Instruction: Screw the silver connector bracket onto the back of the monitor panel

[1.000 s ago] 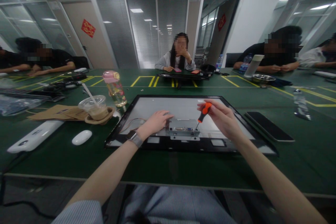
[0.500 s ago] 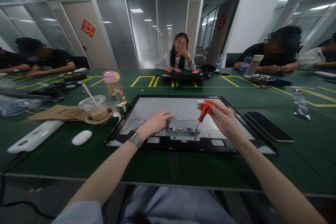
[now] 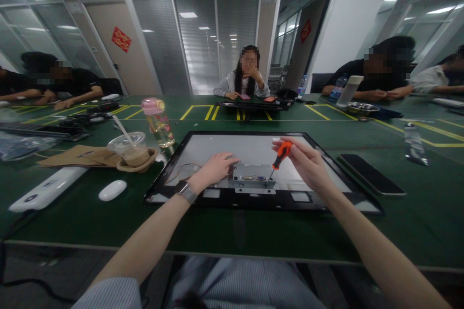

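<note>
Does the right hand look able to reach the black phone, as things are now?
Probably yes: nothing stands between the right hand and the phone beside the framed panel, though that hand holds a screwdriver.

Easiest way in was the strip of table (image 3: 253,234) in front of the panel (image 3: 250,149), between the forearms (image 3: 155,231). Metal bracket (image 3: 253,171) and slanted screwdriver (image 3: 282,156) blocked the middle. Phone (image 3: 371,174) left a skinny right-side gap; bottle (image 3: 159,123), cup (image 3: 132,149) and mouse (image 3: 112,190) crowded the left.
</note>
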A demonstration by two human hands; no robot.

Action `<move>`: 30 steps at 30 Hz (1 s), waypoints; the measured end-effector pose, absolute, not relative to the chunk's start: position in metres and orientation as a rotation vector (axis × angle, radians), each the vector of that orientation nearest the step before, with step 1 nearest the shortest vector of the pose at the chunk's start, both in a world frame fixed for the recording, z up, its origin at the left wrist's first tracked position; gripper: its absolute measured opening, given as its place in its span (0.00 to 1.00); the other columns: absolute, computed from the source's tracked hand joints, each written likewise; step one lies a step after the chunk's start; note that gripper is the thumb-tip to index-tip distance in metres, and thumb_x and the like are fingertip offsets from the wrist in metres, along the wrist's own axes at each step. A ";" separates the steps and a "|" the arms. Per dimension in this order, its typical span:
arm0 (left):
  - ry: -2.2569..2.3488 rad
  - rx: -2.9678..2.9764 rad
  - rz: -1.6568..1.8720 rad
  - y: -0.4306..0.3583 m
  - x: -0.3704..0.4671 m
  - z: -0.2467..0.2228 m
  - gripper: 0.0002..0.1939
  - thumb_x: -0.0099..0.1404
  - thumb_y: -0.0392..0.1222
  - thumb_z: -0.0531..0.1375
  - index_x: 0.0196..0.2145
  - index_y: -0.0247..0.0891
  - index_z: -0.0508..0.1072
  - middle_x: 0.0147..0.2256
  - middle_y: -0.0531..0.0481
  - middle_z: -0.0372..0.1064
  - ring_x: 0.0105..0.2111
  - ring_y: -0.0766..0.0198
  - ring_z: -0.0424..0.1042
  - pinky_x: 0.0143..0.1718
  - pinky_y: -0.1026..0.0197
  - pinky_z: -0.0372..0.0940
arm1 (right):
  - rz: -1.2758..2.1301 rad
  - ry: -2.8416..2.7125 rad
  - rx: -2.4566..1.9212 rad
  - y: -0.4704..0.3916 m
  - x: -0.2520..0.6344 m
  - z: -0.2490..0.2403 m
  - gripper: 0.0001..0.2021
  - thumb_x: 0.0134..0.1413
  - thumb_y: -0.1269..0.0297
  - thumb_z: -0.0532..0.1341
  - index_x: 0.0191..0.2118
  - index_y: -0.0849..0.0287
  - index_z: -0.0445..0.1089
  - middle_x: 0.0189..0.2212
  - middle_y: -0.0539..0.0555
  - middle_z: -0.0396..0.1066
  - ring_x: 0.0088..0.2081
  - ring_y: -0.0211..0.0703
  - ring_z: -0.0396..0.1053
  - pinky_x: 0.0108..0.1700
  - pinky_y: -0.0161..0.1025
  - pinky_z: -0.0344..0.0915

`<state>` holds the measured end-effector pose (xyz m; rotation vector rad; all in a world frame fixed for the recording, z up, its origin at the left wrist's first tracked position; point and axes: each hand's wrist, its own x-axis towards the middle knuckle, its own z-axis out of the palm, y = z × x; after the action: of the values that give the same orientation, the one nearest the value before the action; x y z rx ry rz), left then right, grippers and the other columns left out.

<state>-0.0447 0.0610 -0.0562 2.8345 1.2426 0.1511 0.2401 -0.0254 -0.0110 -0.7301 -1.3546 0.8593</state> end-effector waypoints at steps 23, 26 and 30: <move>1.234 2.876 0.171 0.059 -0.044 -0.056 0.27 0.74 0.33 0.50 0.67 0.46 0.63 0.68 0.44 0.59 0.66 0.53 0.62 0.66 0.48 0.58 | 0.945 -1.385 -0.693 -0.027 0.242 -0.010 0.14 0.61 0.50 0.68 0.50 0.44 0.79 0.46 0.52 0.82 0.49 0.51 0.79 0.59 0.58 0.68; 1.251 2.861 0.165 0.059 -0.044 -0.056 0.26 0.74 0.33 0.50 0.67 0.46 0.63 0.68 0.44 0.59 0.66 0.53 0.62 0.66 0.48 0.58 | 0.912 -1.383 -0.711 -0.025 0.243 -0.012 0.14 0.58 0.49 0.70 0.48 0.45 0.80 0.41 0.51 0.83 0.46 0.49 0.78 0.57 0.55 0.70; 1.255 2.856 0.156 0.058 -0.043 -0.054 0.27 0.74 0.33 0.49 0.68 0.46 0.62 0.68 0.45 0.59 0.67 0.52 0.60 0.66 0.47 0.58 | 0.918 -1.349 -0.730 -0.025 0.242 -0.010 0.13 0.52 0.51 0.74 0.43 0.46 0.81 0.38 0.51 0.81 0.43 0.47 0.77 0.52 0.50 0.72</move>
<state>-0.0432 0.0579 -0.0544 2.8563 1.2552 0.1560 0.2418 -0.0252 -0.0098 -0.7304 -1.3490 0.9180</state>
